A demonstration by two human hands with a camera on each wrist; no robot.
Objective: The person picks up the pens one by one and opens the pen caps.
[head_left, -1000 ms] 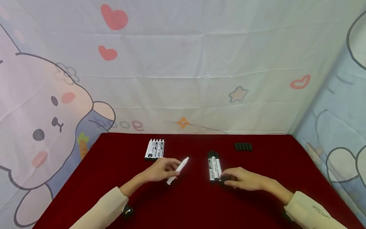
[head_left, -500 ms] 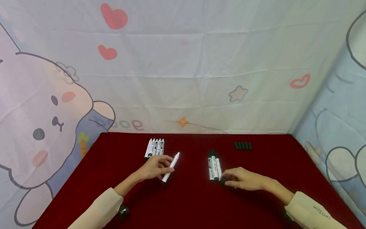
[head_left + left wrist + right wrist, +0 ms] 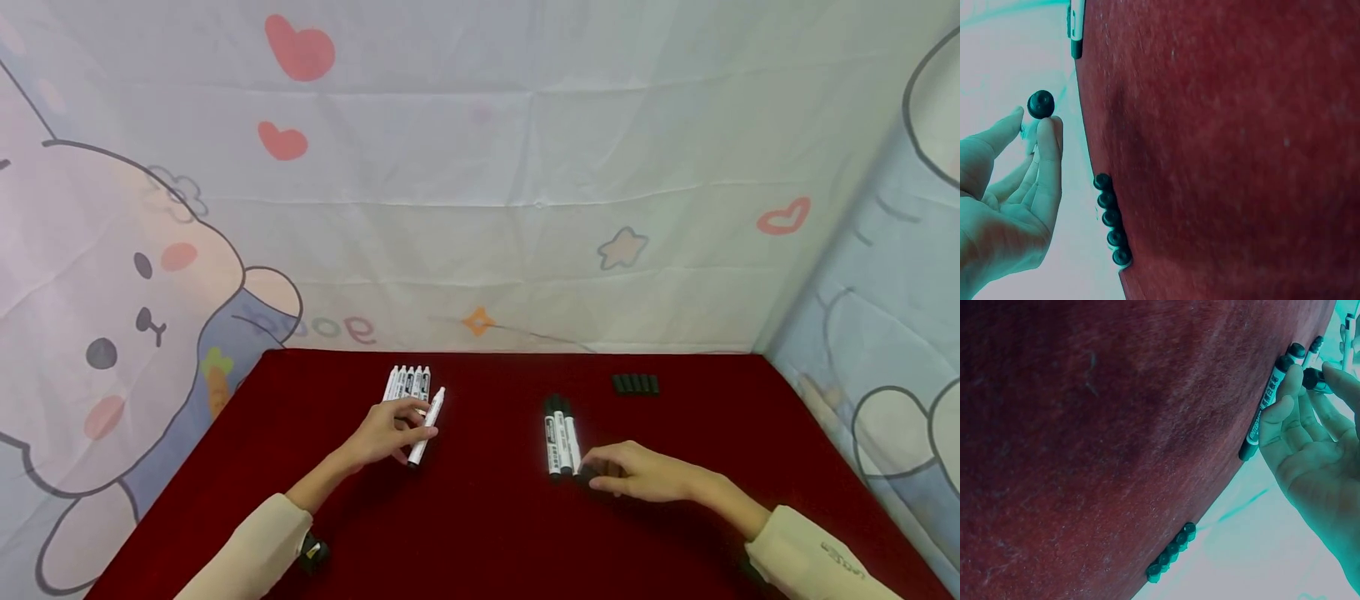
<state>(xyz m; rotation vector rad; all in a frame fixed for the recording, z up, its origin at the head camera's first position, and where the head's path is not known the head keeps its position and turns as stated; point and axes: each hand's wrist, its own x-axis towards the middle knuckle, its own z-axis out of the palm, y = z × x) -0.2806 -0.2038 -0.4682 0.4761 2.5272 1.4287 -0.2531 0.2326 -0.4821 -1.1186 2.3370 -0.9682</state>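
My left hand [image 3: 381,433] pinches an uncapped white marker [image 3: 426,430] between thumb and fingers, its bare tip up and away. In the left wrist view the marker's black end [image 3: 1041,104] faces the camera. Just left of it in the head view lies a row of several uncapped white markers [image 3: 409,383], partly hidden by the hand. My right hand [image 3: 641,471] pinches a small black marker cap [image 3: 1315,381] between thumb and fingers. Beside that hand lie three white markers with black caps [image 3: 560,442].
A row of several black caps [image 3: 635,384] lies at the back right of the dark red tablecloth [image 3: 495,533]. Behind the table hangs a printed white cloth [image 3: 450,167]. A black object [image 3: 312,551] sits at the left cuff.
The left hand has moved left with the marker, towards the row of uncapped markers, and the marker has turned more upright in view. The right hand has stayed in place.
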